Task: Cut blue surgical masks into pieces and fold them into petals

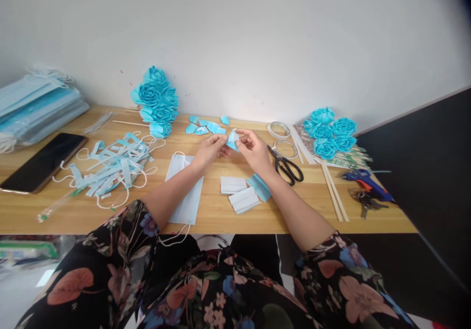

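Between my hands is a small folded piece of blue-and-white mask fabric (232,140). My left hand (212,150) pinches its left edge, and my right hand (253,148) grips the right side. Just behind my hands lie several blue petal-shaped pieces (201,124). Nearer to me are two pale pleated rectangles of mask fabric (244,200) and a blue one (259,186), partly covered by my right forearm. A whole face mask (187,196) rests flat under my left forearm. Black-handled scissors (286,166) lie to the right of my right hand.
Blue fabric roses (156,100) stand at the back left, with more roses (327,131) at right. Mask strips (116,164), a phone (44,162) and stacked masks (33,105) fill the left. Tape rolls (278,130), wooden sticks (334,192), a glue gun (370,184) and keys (366,200) lie right.
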`<state>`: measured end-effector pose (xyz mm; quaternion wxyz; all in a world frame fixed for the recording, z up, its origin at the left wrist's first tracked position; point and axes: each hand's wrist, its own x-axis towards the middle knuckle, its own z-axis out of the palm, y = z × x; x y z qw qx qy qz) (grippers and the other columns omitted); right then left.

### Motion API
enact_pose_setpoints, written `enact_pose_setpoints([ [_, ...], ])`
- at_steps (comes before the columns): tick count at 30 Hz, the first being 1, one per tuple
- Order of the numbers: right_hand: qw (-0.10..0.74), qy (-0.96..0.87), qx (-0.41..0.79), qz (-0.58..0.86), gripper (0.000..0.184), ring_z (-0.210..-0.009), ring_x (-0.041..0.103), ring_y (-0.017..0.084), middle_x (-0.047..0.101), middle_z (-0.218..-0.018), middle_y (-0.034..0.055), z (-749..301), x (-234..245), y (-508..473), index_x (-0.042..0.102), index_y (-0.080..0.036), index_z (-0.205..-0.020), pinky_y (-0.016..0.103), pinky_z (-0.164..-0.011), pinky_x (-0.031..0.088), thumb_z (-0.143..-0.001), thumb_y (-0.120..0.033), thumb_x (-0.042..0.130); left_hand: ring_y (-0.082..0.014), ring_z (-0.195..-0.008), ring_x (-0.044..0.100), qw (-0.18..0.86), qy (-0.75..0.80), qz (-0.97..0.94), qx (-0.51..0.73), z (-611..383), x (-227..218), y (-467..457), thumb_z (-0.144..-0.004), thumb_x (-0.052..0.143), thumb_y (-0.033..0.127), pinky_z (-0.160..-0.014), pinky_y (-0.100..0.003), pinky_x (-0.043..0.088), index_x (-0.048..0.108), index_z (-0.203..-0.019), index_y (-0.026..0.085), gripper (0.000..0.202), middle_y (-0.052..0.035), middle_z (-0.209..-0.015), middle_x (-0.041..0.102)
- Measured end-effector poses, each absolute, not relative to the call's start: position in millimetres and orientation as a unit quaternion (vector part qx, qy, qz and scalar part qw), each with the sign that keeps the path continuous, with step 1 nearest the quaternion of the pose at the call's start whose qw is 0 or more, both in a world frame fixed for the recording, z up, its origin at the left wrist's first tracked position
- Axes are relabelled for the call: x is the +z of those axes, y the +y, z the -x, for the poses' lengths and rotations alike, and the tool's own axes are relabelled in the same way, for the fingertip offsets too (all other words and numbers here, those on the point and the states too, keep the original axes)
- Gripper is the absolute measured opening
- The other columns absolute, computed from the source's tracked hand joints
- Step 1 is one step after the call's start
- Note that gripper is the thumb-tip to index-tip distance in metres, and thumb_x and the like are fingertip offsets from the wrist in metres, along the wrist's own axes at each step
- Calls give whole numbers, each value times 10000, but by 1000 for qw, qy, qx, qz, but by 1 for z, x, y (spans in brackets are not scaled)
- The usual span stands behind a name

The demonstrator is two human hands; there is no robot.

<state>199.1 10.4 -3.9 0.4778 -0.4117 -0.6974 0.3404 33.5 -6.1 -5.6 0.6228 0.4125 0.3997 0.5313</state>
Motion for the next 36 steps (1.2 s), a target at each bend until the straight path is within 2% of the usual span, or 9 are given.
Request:
enact_pose_setpoints([
  [5,483,-691,337,420,325,-742,583,147,619,-810,-6,-199,-6,12,646,-217,-1131,301,-736,488,-819,-304,630,-98,-558,624,611,393,-397,560,-34,-5,-7,-863,666,522,-538,-201,457,532,-823,164,384,11,-660,622],
  [7,483,-690,332,425,322,-747,583,150,620,-814,-5,-199,-6,12,646,-223,-1131,299,-730,489,-821,-310,626,-97,-561,624,611,396,-392,562,-34,-4,-7,-864,662,516,-538,-202,461,524,-826,170,374,18,-667,617],
  [13,476,-694,337,422,317,-724,568,144,601,-795,-14,-199,-3,9,646,-219,-1124,295,-730,486,-817,-297,628,-78,-481,558,555,424,-438,566,-35,-10,-3,-789,733,248,-492,-173,412,478,-813,189,263,56,-568,599],
  [17,468,-699,340,420,315,-710,560,137,585,-782,-22,-198,0,7,650,-213,-1125,291,-728,480,-819,-287,629,-79,-490,546,503,440,-472,574,-36,-13,-2,-795,714,217,-490,-177,421,478,-794,190,237,64,-554,563],
  [22,469,-698,341,421,325,-721,570,144,597,-782,-18,-198,1,7,648,-206,-1137,300,-741,484,-823,-288,623,-72,-503,494,455,448,-514,572,-36,-13,-4,-834,719,318,-477,-186,401,508,-750,182,265,48,-597,538],
  [26,471,-694,344,422,324,-722,576,148,607,-782,-14,-198,0,8,646,-211,-1133,303,-743,486,-820,-295,629,-96,-540,519,439,441,-526,580,-34,-15,-4,-943,562,493,-500,-214,418,594,-778,172,363,3,-652,559],
  [28,469,-695,345,422,318,-722,575,149,607,-781,-14,-198,0,7,645,-217,-1129,304,-743,486,-822,-297,630,-104,-561,534,443,441,-523,579,-33,-15,-4,-957,529,504,-512,-220,428,624,-790,168,387,-7,-665,565],
  [32,467,-697,345,421,317,-720,569,145,608,-780,-16,-199,0,7,642,-218,-1133,301,-739,485,-827,-301,630,-77,-521,479,466,450,-508,567,-35,-13,-4,-871,686,384,-497,-200,390,582,-735,169,275,27,-623,540],
  [36,466,-698,347,419,318,-713,564,137,607,-782,-19,-198,1,7,645,-212,-1133,294,-733,480,-827,-298,631,-71,-519,470,485,443,-501,564,-37,-10,-5,-824,726,299,-488,-189,383,558,-740,171,228,43,-616,538],
])
